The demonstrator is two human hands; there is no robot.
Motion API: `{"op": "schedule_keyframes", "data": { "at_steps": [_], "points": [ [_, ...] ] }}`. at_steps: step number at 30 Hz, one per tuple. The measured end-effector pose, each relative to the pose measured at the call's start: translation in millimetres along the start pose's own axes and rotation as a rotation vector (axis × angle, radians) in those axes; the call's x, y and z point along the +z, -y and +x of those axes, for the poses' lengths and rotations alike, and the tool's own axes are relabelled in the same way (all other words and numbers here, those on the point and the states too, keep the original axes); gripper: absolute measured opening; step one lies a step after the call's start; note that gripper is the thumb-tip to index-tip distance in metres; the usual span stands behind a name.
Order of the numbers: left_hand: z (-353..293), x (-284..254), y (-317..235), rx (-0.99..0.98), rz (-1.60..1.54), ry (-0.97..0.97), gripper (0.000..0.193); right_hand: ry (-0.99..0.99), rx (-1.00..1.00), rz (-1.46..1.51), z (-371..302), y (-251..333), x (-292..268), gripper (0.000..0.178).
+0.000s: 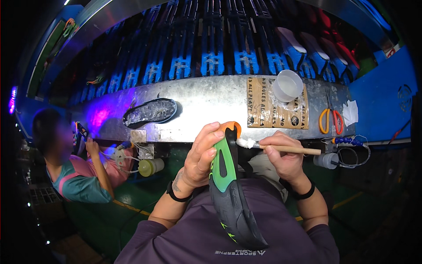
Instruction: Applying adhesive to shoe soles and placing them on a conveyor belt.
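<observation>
Your left hand (pixel 200 154) is clenched around a shoe sole (pixel 228 189), black with green and an orange tip, held upright in front of your chest, tip up near the counter (pixel 211 103) edge. Fingers wrap the upper part from the left, thumb side toward you. Your right hand (pixel 283 156) is grasping a brush (pixel 281 148) with a wooden handle, held level, its white tip touching the right edge of the sole just below the orange tip. Black bands on both wrists.

The metal counter lies just beyond the hands. On it: another sole (pixel 150 111) lying flat at left, dark rim with a clear glossy face; a white cup (pixel 288 85) at right sitting on a brown taped card (pixel 268 108); orange-handled scissors (pixel 330 119) just right of the card; a white scrap beside them. Behind the counter runs a row of blue racks (pixel 211 48).

At the left, another person (pixel 72 167) in a teal and pink shirt has a hand raised to the counter edge. A small yellow-green jar (pixel 149 167) hangs below the counter between you and that person.
</observation>
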State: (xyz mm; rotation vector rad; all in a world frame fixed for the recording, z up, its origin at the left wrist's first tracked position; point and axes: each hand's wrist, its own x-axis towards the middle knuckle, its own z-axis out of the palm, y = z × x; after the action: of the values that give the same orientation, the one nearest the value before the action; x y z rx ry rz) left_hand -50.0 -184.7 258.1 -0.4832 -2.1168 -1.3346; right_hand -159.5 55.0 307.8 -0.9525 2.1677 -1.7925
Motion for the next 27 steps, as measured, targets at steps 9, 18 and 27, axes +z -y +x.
{"op": "schedule_keyframes", "data": {
  "at_steps": [9, 18, 27],
  "points": [
    [2, 1, -6, -0.56, -0.343, -0.06, 0.067, -0.234, 0.097, 0.405, -12, -11, 0, 0.016],
    [19, -33, -10, -0.691, -1.299, -0.463, 0.081, -0.629, -0.018, -0.22, 3, -89, -51, 0.029],
    [38, -81, -16, -0.629, -1.637, -0.034, 0.073, -0.706, 0.047, -0.38, -8, -155, -73, 0.029]
  ]
}}
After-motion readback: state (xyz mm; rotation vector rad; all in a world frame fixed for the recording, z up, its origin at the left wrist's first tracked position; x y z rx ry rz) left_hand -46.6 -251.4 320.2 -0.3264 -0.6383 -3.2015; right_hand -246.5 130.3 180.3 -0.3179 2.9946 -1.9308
